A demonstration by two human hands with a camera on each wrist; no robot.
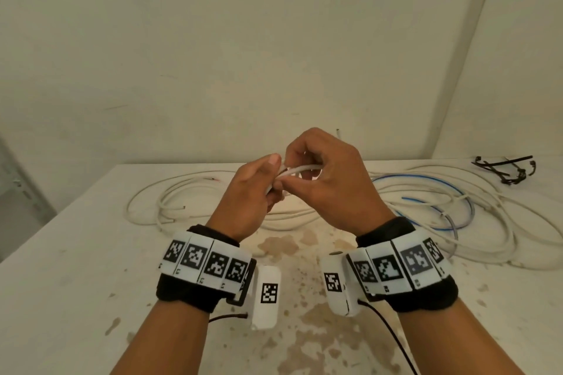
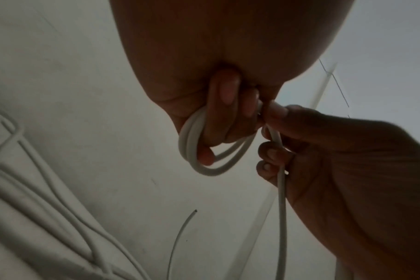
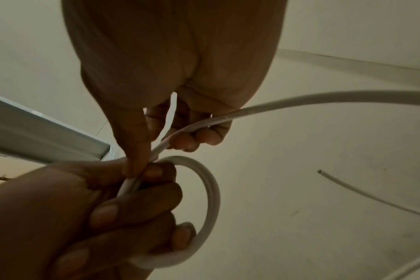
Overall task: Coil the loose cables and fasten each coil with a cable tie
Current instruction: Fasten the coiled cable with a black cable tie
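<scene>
Now my left hand (image 1: 248, 189) grips a small white cable coil (image 2: 199, 151) above the table (image 1: 76, 268), my right hand (image 1: 329, 173) pinches its free strand. Behind lie loose white cables (image 1: 170, 201), a blue cable (image 1: 438, 201) at right, black ties (image 1: 505, 169) far right.

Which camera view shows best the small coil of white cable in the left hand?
The left wrist view: the coil hangs open, two loops visible. The right wrist view shows it partly behind the left hand's fingers. In the head view both hands hide most of it.
</scene>
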